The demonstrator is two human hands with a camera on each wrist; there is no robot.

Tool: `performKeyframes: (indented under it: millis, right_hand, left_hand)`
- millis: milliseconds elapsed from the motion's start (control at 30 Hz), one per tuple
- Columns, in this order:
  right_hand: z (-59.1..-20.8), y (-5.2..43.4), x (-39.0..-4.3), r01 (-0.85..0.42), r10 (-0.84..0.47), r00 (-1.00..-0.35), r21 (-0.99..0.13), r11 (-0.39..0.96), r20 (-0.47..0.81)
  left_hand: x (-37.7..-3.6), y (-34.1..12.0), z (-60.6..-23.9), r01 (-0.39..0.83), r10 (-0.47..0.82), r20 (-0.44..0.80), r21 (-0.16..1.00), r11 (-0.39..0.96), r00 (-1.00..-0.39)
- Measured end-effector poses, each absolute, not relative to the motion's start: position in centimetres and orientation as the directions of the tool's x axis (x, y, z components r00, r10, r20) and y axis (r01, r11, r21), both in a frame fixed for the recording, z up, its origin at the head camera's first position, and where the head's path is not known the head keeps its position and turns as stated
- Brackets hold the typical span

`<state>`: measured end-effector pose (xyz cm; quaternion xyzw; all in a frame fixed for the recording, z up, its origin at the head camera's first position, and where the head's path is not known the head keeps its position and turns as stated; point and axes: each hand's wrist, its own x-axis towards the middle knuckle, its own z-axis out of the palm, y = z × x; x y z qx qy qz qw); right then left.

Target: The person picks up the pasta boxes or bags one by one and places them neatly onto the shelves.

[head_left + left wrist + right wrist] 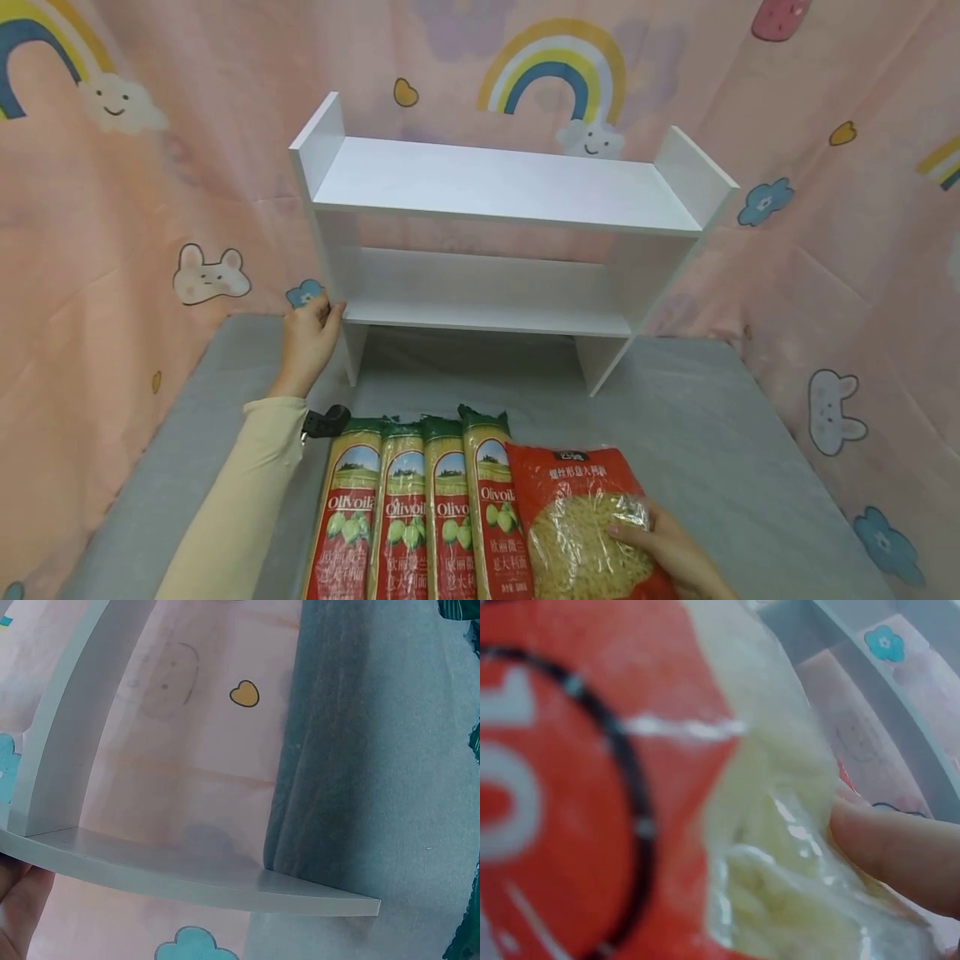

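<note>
A white two-tier shelf (487, 287) stands on the grey surface. My left hand (309, 337) grips the front edge of its left side panel, level with the lower board; in the left wrist view the fingers (22, 904) show beside that panel (225, 889). My right hand (667, 546) holds a red bag of spiral pasta (581, 525) by its right side, thumb on the clear window. The bag (780, 825) fills much of the right wrist view, with the thumb (892, 851) at its edge. The fingers under the bag are hidden.
Several packs of spaghetti (405, 517) with green tops lie side by side in front of the shelf, left of the red bag. A pink printed curtain (247, 167) hangs behind the shelf and along both sides of the grey cloth-covered surface (720, 433).
</note>
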<state>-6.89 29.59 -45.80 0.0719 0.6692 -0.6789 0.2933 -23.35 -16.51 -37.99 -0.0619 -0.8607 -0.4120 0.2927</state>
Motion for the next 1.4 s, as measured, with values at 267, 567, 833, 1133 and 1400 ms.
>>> performKeyframes:
  millis: [267, 567, 833, 1133, 1400]
  right_hand:
    - [-45.1, 29.0, -6.6, 0.446, -0.238, -0.861, -0.892, 0.07, -0.449]
    - [-43.8, 28.3, -6.6, 0.418, -0.172, -0.888, -0.904, 0.086, -0.427]
    - [-42.5, 27.5, -6.7, 0.356, -0.16, -0.917, -0.93, 0.088, -0.366]
    - [-41.4, 26.7, -6.7, 0.306, -0.127, -0.942, -0.95, 0.063, -0.311]
    - [-40.1, 25.9, -6.8, 0.23, -0.058, -0.972, -0.97, -0.073, -0.226]
  left_hand:
    - [-23.3, -16.6, -37.9, 0.352, -0.138, 0.565, 0.667, 0.657, -0.814]
    - [-23.3, -16.5, -38.0, 0.356, -0.136, 0.579, 0.652, 0.669, -0.804]
    - [-23.1, -16.7, -38.4, 0.348, -0.148, 0.586, 0.645, 0.68, -0.797]
    - [-23.1, -16.5, -38.6, 0.34, -0.143, 0.57, 0.651, 0.679, -0.809]
    - [-23.2, -16.4, -38.5, 0.344, -0.142, 0.578, 0.647, 0.681, -0.804]
